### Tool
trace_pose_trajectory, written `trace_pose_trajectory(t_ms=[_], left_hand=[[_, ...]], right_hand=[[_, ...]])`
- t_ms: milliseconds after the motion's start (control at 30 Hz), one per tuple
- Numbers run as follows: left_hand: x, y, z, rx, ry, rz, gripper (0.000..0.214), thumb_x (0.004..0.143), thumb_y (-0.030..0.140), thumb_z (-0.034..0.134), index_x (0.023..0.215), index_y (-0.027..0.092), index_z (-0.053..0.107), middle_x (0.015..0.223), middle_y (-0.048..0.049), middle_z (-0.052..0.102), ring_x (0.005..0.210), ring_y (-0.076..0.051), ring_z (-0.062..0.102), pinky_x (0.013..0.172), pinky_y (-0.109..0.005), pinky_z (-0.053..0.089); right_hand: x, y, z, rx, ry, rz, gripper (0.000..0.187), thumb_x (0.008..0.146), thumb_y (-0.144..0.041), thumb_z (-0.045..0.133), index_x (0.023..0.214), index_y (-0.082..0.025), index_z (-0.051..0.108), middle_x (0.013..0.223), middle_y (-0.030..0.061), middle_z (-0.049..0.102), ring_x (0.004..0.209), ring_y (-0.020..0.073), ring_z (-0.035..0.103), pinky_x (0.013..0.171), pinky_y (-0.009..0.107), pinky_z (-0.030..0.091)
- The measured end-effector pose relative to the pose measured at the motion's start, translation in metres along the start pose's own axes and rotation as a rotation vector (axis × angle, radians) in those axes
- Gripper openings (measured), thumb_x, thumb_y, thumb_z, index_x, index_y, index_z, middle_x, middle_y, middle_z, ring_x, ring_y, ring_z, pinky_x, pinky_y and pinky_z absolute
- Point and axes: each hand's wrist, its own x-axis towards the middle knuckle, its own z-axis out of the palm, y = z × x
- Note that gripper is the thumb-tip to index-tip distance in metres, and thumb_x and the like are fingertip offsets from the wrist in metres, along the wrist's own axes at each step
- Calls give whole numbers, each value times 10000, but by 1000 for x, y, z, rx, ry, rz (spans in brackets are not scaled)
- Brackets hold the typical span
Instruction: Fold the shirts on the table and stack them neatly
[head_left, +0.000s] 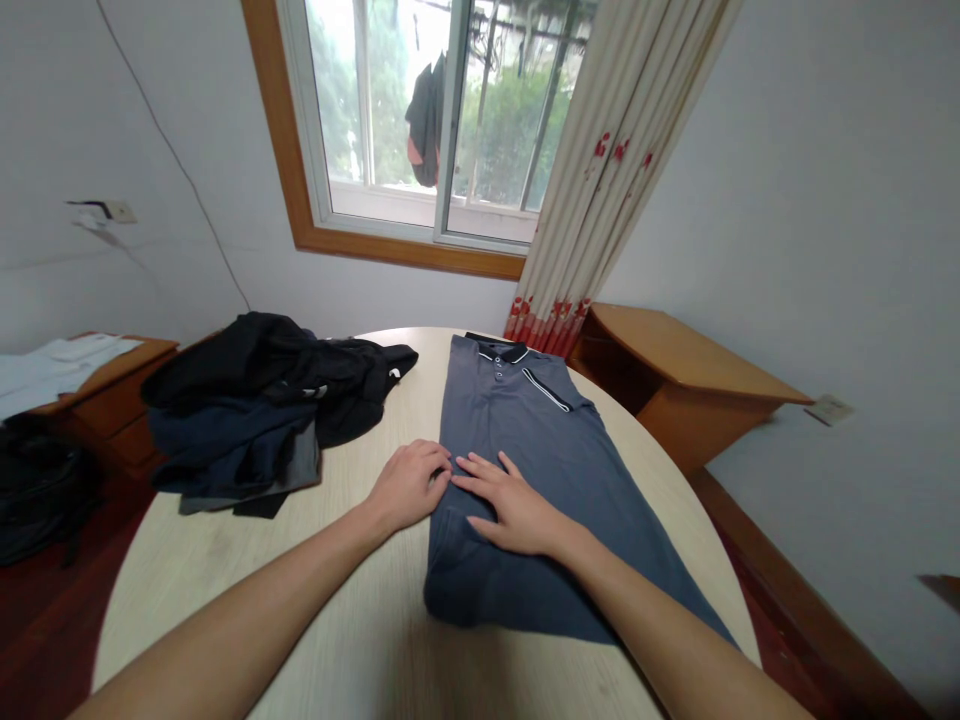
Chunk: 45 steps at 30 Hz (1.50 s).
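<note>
A grey polo shirt with a dark collar lies lengthwise on the round wooden table, its sides folded in. My right hand lies flat on the shirt's middle, fingers stretched out and apart. My left hand rests at the shirt's left edge, its fingers curled and pinching the fabric edge there. The two hands almost touch at the fingertips.
A heap of dark clothes sits on the table's left side. A wooden cabinet stands at the right by the curtain. Another low cabinet with white cloth is at the left. A window is behind the table.
</note>
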Motion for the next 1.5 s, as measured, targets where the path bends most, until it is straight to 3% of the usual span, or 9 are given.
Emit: trace_pose_trajectory(t_ms=[133, 300, 500, 667, 867, 1100, 1333, 1400, 1500], left_hand=[[-2, 2, -8, 19, -62, 55, 153, 930, 265, 587, 901, 195, 720, 1063, -71, 707, 1051, -223, 616, 937, -367, 466], [-9, 17, -23, -25, -365, 221, 250, 922, 389, 646, 768, 196, 690, 799, -18, 663, 796, -165, 614, 714, -264, 435], [-20, 47, -23, -38, -574, 320, 249, 772, 428, 819, 752, 223, 680, 692, 31, 657, 682, -150, 622, 607, -250, 380], [-27, 63, -30, -43, -733, 284, 284, 705, 454, 863, 765, 244, 681, 637, 60, 669, 618, -147, 636, 526, -239, 340], [-33, 60, -43, -17, -767, 332, 311, 689, 310, 870, 938, 268, 689, 786, 43, 704, 756, -187, 679, 599, -260, 397], [-36, 64, -45, 33, -760, 295, 217, 706, 137, 698, 890, 252, 716, 813, 20, 720, 750, -194, 675, 650, -270, 465], [-34, 63, -53, 5, -806, 246, 214, 657, 101, 676, 791, 247, 759, 748, 13, 734, 663, -183, 651, 595, -262, 456], [-34, 61, -56, -38, -810, 232, 217, 660, 91, 682, 788, 244, 765, 729, 21, 729, 651, -169, 647, 598, -250, 454], [-32, 56, -56, -212, -818, 236, 114, 737, 167, 742, 819, 241, 767, 709, 32, 711, 622, -129, 636, 582, -212, 452]], right_hand=[[-12, 4, -5, 96, 17, -68, 470, 927, -498, 616, 1342, -280, 644, 1516, 113, 507, 1445, 289, 417, 1213, 605, 184], [-18, 14, -9, 162, 22, -137, 387, 898, -472, 673, 1233, -283, 717, 1420, 80, 612, 1357, 272, 526, 1180, 503, 327], [-18, 19, -6, 136, 17, -97, 528, 845, -479, 730, 1327, -277, 657, 1518, 104, 508, 1434, 306, 430, 1197, 555, 270], [-17, 29, -7, 122, 23, 15, 567, 876, -471, 687, 1397, -266, 595, 1578, 118, 420, 1476, 315, 359, 1201, 605, 219], [-14, 42, 0, 106, 110, 66, 602, 951, -494, 560, 1488, -231, 491, 1603, 139, 368, 1496, 300, 323, 1214, 579, 213], [-11, 38, 7, 40, 101, 82, 609, 1019, -522, 396, 1565, -253, 363, 1643, 101, 285, 1536, 263, 219, 1240, 561, 147], [-20, 53, -11, 50, -5, 161, 953, 809, -732, 632, 1571, -233, 350, 1656, 143, 213, 1540, 324, 182, 1237, 583, 121], [-20, 54, -11, 56, 14, 158, 956, 789, -733, 655, 1562, -246, 370, 1651, 142, 238, 1533, 334, 204, 1231, 594, 137], [-17, 48, -7, 64, 116, 140, 832, 870, -669, 606, 1554, -251, 386, 1637, 137, 290, 1521, 318, 254, 1225, 590, 174]])
